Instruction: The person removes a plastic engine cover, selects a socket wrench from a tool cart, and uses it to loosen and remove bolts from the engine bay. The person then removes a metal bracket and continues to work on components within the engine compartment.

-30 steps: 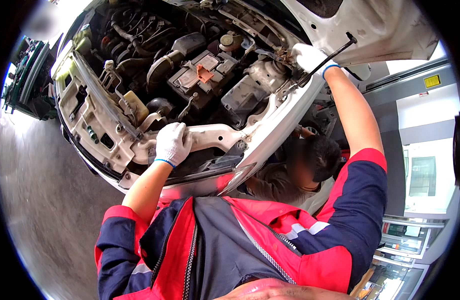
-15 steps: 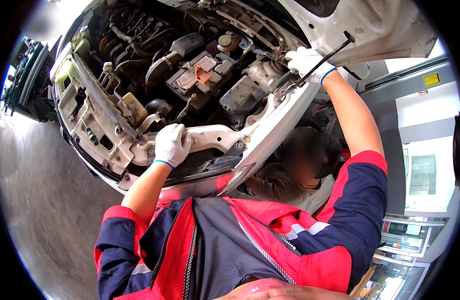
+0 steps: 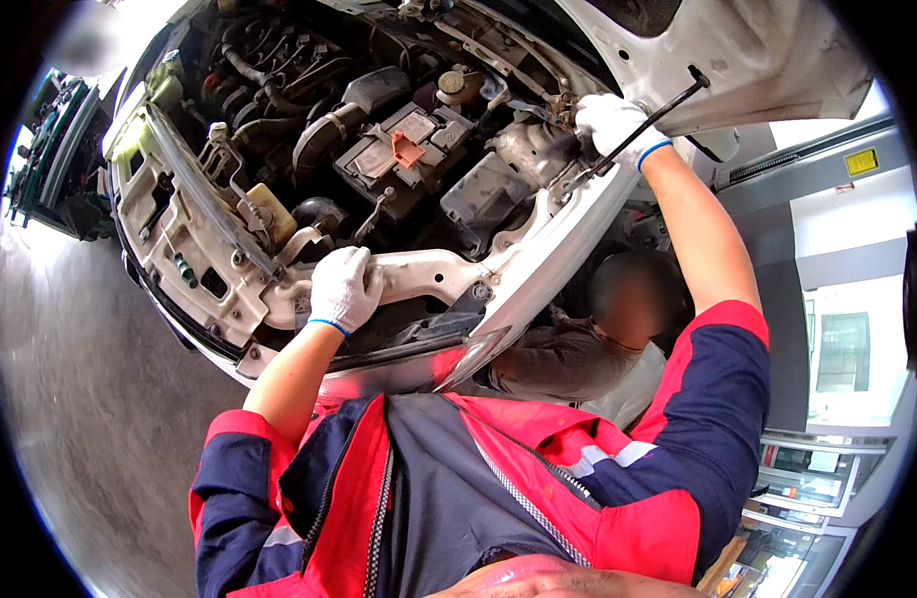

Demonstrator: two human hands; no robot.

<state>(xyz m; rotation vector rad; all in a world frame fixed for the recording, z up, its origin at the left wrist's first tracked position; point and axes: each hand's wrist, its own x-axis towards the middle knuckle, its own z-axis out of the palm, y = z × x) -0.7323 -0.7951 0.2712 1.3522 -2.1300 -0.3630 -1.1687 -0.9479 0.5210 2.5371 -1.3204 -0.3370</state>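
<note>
My left hand (image 3: 344,289), in a white knit glove with a blue cuff, lies curled over the white front crossmember (image 3: 419,274) of the engine bay, fingers wrapped on its painted metal edge. My right hand (image 3: 610,122), gloved the same, reaches far forward and is closed at the base of the thin black hood prop rod (image 3: 650,118), which runs up from that hand to the raised white hood (image 3: 738,60). The rod looks stiff, slim and light, probably smooth steel that could slide in a cloth glove, so I judge it best gripped low, near its pivot, where my fist sits now. The hood it carries looks heavy by comparison. Between my hands sits the black battery (image 3: 404,149) with an orange terminal cover, beside ribbed hoses and dull cast housings. Just below my right forearm, another person (image 3: 578,349) in a grey-brown top crouches by the fender.
</note>
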